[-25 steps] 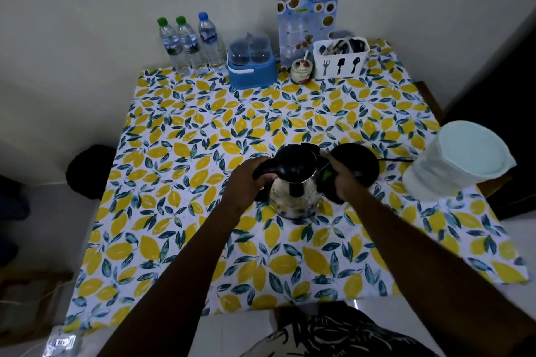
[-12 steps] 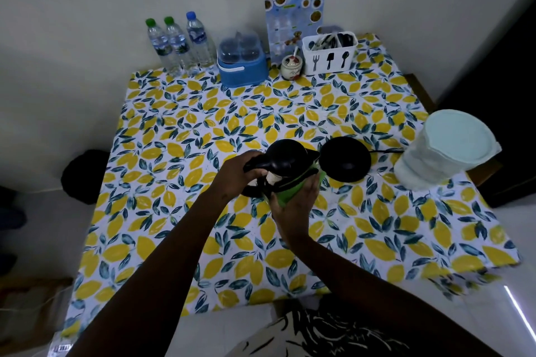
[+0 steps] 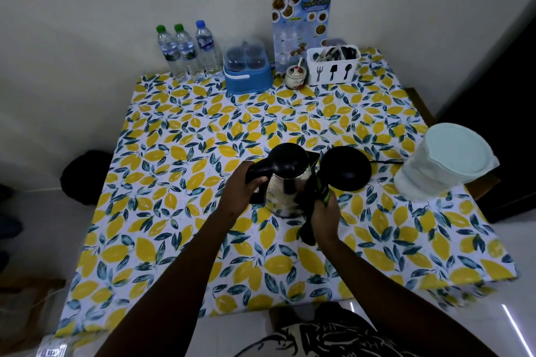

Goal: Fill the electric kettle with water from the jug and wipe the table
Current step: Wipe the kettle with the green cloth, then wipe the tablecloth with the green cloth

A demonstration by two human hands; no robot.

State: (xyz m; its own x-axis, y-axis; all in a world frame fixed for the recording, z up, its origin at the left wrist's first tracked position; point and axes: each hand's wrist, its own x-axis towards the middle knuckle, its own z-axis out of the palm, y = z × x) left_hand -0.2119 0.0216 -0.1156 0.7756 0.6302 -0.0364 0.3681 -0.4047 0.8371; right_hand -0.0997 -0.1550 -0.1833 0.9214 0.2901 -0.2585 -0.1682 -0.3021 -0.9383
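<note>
A steel electric kettle [image 3: 285, 188] with a black lid stands near the middle of the table covered in a lemon-print cloth [image 3: 203, 130]. My left hand [image 3: 242, 193] grips its black handle. My right hand [image 3: 326, 216] presses a dark and green cloth [image 3: 314, 197] against the kettle's right side. The round black kettle base [image 3: 346, 168] lies just right of the kettle, its cord running right. A white plastic jug [image 3: 443, 162] with a pale lid stands at the table's right edge.
Along the far edge by the wall stand three water bottles [image 3: 188, 52], a blue container [image 3: 248, 69], a small jar [image 3: 295, 75], a menu card [image 3: 301, 26] and a white cutlery caddy [image 3: 333, 65]. A dark bag [image 3: 84, 177] sits on the floor at left.
The kettle has come back upright on the table after being tilted. My right hand with the cloth has moved from under the kettle to its right side.
</note>
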